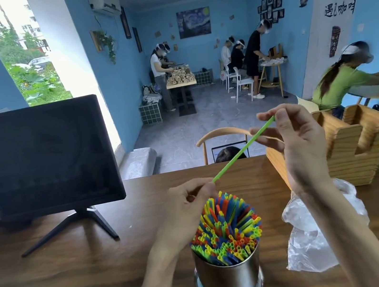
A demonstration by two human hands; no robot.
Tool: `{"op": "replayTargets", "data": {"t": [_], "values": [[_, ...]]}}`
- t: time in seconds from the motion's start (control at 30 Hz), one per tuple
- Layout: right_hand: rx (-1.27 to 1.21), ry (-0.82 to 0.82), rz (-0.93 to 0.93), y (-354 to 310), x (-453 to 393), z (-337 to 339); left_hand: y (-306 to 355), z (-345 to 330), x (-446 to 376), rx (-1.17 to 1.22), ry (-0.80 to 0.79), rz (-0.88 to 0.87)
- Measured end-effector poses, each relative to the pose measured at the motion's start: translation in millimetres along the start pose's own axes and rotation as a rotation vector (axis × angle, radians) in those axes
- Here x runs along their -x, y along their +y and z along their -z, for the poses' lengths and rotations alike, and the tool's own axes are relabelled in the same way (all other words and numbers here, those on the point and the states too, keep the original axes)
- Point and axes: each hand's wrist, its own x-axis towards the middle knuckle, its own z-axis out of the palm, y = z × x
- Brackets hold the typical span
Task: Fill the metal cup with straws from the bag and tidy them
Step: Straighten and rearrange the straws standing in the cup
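**A:** Status on the fill? Metal cup (230, 279) looks packed: straws (225, 230) in mixed colours fan out past the rim. Bag (323, 228) lies crumpled just beside the cup on your right, and I can't see any straws left in it, though your forearm covers part of it.

**B:** So filling is mostly done, I'd say. What's left?

**A:** One green straw (243, 149) is out of the cup. You hold it at both ends, slanted, above and behind the bundle. Your left hand (189, 208) has fingers curled, pinching the lower end just above the straw tops. Your right hand (292, 136) pinches the upper end between thumb and forefinger; other fingers are loosely spread.

**B:** And tidying?

**A:** Not done, by my read. Bundle leans and splays unevenly, tips at different heights. Green one needs to go in, then square up the lot.

**B:** Cup position?

**A:** Upright on the wooden counter (80, 274), directly below your left hand, near the front edge.
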Motion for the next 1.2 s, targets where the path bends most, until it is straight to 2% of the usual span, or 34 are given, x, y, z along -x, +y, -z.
{"op": "replayTargets", "data": {"t": [0.13, 0.23, 0.33, 0.4, 0.47, 0.53, 0.63, 0.7, 0.83, 0.9, 1.07, 1.2], "values": [[-0.099, -0.077, -0.245, 17.3, 5.1, 14.0, 3.1, 17.9, -3.0, 0.381, 0.316, 0.126], [0.013, -0.328, -0.349, 32.6, 18.8, 28.2, 2.3, 33.5, -7.6, 0.605, 0.575, 0.188], [0.177, -0.604, -0.339, 44.2, 32.8, 33.6, 5.8, 40.4, -12.7, 0.722, 0.686, 0.182], [0.249, -0.752, -0.351, 49.0, 38.6, 31.7, 12.1, 38.8, -15.9, 0.784, 0.678, 0.166], [0.324, -0.811, -0.321, 52.9, 40.8, 29.6, 18.4, 33.9, -17.5, 0.787, 0.653, 0.118], [0.370, -0.734, -0.284, 56.0, 40.2, 29.3, 22.2, 29.0, -16.7, 0.678, 0.644, 0.000], [0.383, -0.534, -0.276, 59.3, 33.6, 32.7, 21.0, 22.0, -14.3, 0.444, 0.587, -0.172], [0.398, -0.493, -0.312, 62.7, 29.8, 34.1, 18.8, 15.7, -11.0, 0.336, 0.462, -0.171], [0.535, -0.566, -0.370, 73.1, 32.0, 33.9, 0.2, -2.4, 3.1, -0.073, 0.111, -0.073], [0.571, -0.620, -0.371, 76.0, 33.4, 31.8, -8.3, -7.0, 8.1, -0.210, -0.012, -0.088], [0.556, -0.663, -0.367, 77.9, 29.3, 18.7, -16.7, -3.4, 7.0, -0.134, 0.027, 0.009], [0.521, -0.702, -0.399, 81.2, 30.5, 11.4, -17.5, -7.9, 12.5, -0.139, 0.077, -0.007]]}}
